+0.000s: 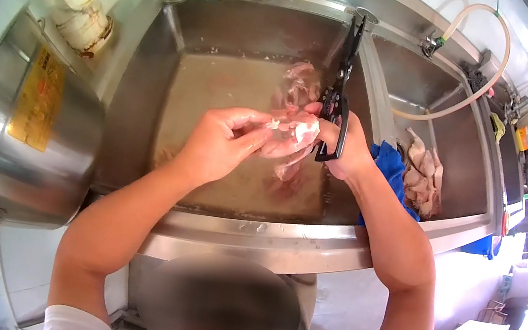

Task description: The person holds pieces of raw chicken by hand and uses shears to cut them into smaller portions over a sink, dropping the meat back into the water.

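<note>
Head view: both hands (pixel 281 141) grip raw meat (pixel 296 132) over sink (pixel 214 222), right also clutching shears (pixel 340 88).

Bare forearms, short white sleeves at both shoulders

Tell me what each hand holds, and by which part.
The left hand pinches the raw meat at its near edge. The right hand grips black scissors by the handles, blades pointing away, and touches the meat too.

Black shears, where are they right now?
In the head view, the black shears are in the right hand, blades pointing up over the left sink basin, right beside the piece of raw meat pinched by the left hand.
</note>
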### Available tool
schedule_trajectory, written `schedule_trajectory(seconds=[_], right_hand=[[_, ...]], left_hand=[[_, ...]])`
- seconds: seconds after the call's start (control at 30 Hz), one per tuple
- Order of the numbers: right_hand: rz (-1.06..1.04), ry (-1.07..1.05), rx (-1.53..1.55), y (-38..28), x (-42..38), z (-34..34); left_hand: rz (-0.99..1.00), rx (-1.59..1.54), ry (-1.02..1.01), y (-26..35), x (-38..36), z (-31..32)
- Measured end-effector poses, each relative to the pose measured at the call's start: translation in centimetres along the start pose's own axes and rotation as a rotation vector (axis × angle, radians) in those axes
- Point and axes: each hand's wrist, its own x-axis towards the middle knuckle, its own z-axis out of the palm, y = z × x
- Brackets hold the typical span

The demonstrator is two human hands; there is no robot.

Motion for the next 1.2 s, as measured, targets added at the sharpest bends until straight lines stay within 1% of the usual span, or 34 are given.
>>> schedule_trajectory(seconds=[0.17, 0.27, 0.3, 0.37, 0.43, 0.47, 0.57, 0.67, 0.7, 0.73, 0.8, 0.83, 0.93, 1.03, 1.13, 1.17, 1.2], right_hand=[[0.056, 0.019, -0.058, 0.0, 0.0, 0.2], [0.051, 0.061, -0.137, 0.3, 0.2, 0.0], [0.041, 0.084, -0.173, 0.5, 0.4, -0.3], [0.009, 0.113, -0.151, 0.8, 0.7, -0.9], [-0.021, 0.146, -0.107, 0.5, 0.9, -1.0], [-0.044, 0.124, -0.077, 0.6, 1.0, -1.2], [-0.1, 0.074, -0.012, 0.4, 0.4, -1.9], [-0.154, 0.001, -0.131, -1.0, -0.6, -1.0], [-0.128, -0.01, -0.105, -1.8, -1.2, 0.1], [-0.069, -0.01, -0.201, -2.5, -1.5, 0.4], [-0.133, -0.058, -0.253, -2.3, -1.6, 1.0], [-0.121, -0.048, -0.234, -2.2, -1.7, 1.4], [-0.113, -0.009, -0.221, -2.0, -2.0, 2.1], [-0.121, 0.035, -0.278, -1.8, -1.9, 2.0], [-0.105, 0.012, -0.246, -1.2, -1.5, 1.9], [-0.109, 0.031, -0.316, -1.4, -1.7, 2.0], [-0.183, 0.037, -0.304, -1.1, -1.5, 1.8]], left_hand=[[0.252, 0.303, 0.057, -0.6, 0.0, -0.3], [0.209, 0.431, 0.036, 0.0, 0.1, -0.6], [0.172, 0.418, 0.032, 0.2, 0.2, -0.6], [0.098, 0.393, 0.02, 0.5, 0.3, -0.5], [0.078, 0.186, -0.023, 0.4, 0.4, -0.4], [0.067, 0.086, -0.053, 0.4, 0.5, -0.3], [-0.07, -0.115, -0.095, 0.3, 0.6, -0.9], [-0.215, -0.312, 0.014, 0.0, 1.3, -1.7], [-0.259, -0.28, 0.05, 0.7, 1.3, -1.0], [-0.324, -0.341, -0.03, 0.3, 1.6, -0.7], [-0.455, -0.471, -0.189, -0.6, 2.1, -0.4], [-0.416, -0.392, -0.287, -0.3, 2.0, -0.5], [-0.43, -0.462, -0.321, 0.2, 1.8, -0.1], [-0.434, -0.487, -0.297, 2.2, 1.7, -0.6], [-0.416, -0.548, -0.245, 1.7, 1.6, -1.1], [-0.39, -0.564, -0.193, 1.7, 1.5, -1.2], [-0.361, -0.581, -0.137, 1.9, 1.4, -1.3]])
